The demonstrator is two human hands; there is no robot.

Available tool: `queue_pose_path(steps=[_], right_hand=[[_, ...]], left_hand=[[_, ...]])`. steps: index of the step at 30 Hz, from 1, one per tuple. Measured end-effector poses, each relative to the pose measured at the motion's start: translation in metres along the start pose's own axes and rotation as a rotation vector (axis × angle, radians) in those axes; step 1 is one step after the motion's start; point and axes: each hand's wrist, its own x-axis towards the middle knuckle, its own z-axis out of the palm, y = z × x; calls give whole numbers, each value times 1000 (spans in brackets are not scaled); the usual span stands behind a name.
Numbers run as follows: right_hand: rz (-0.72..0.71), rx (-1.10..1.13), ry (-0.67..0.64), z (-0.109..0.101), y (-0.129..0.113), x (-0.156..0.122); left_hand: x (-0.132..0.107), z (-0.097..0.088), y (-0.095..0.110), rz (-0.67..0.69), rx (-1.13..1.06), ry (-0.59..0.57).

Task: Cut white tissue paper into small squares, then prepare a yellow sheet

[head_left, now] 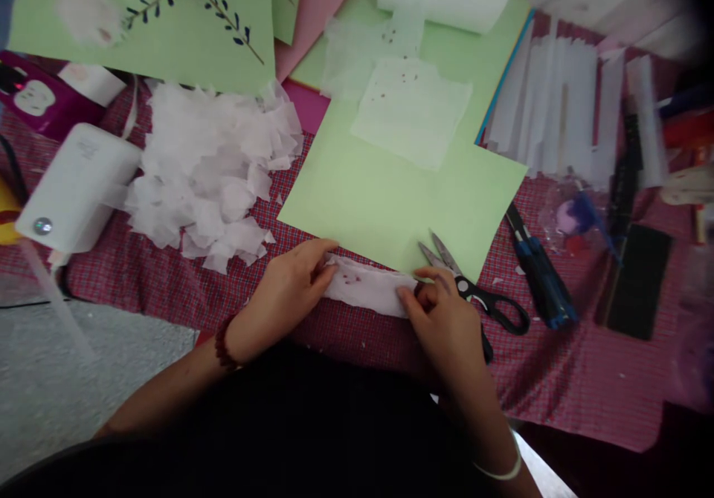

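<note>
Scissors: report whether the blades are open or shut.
Slightly open: the scissors show a narrow gap between their two tips.

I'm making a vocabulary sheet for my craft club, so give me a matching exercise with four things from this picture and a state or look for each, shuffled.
1. Scissors
2. White strip
3. Heap of pale pieces
4. Leafy sprigs

A. Held between the left hand and the right hand
B. Dark leaves on a green sheet
C. Blades apart, black handles
D. Piled loosely on checked cloth

Pairs: 1-C, 2-A, 3-D, 4-B
</note>
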Motion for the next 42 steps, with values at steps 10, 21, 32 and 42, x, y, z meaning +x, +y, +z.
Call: queue_pose_path(steps=[10,21,32,42], right_hand=[[-226,28,65,-4,-3,-4],[-488,-160,143,-60,-35,-34],[-438,-213,121,-64,-46,-22],[-365,235,365,-60,-35,-22]], left_hand=[[-5,-20,12,214,264,-60],[22,-23,79,487,235,-542],[-5,-14,46,-84,-576,-918],[-19,-8,41,-344,-1286,-715]])
